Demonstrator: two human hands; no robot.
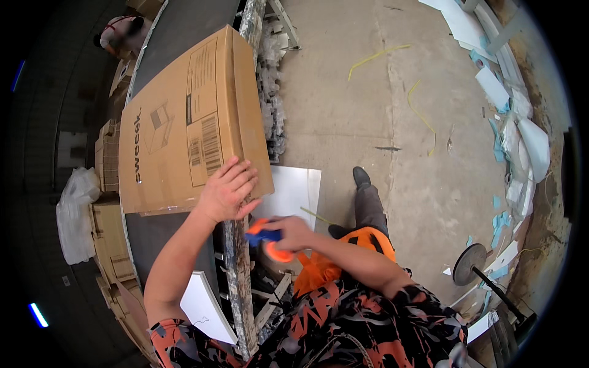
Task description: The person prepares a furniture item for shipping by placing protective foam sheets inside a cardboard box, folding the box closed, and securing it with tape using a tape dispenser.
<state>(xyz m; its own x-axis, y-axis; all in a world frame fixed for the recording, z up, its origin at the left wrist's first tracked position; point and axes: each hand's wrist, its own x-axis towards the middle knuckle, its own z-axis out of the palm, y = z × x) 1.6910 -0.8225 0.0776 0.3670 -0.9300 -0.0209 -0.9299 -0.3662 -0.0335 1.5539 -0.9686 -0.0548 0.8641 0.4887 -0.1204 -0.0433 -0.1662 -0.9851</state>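
A large brown cardboard carton (178,122) with printed drawings and a barcode label lies on the dark conveyor belt (165,242). My left hand (228,189) rests on the carton's near right corner, its fingers stretched over the edge. Close beside it, my right hand (291,235) grips a tape dispenser (265,235) in orange and blue. The dispenser is held apart from the carton, just right of the conveyor's worn metal side rail (235,270). My right fingers partly cover its handle.
A white board (205,306) leans by the rail, and a white sheet (297,190) lies on the floor. More cartons (110,239) are stacked left of the belt, where another person (126,34) bends. Yellow strap pieces (423,110) and a round-based stand (470,264) are to the right.
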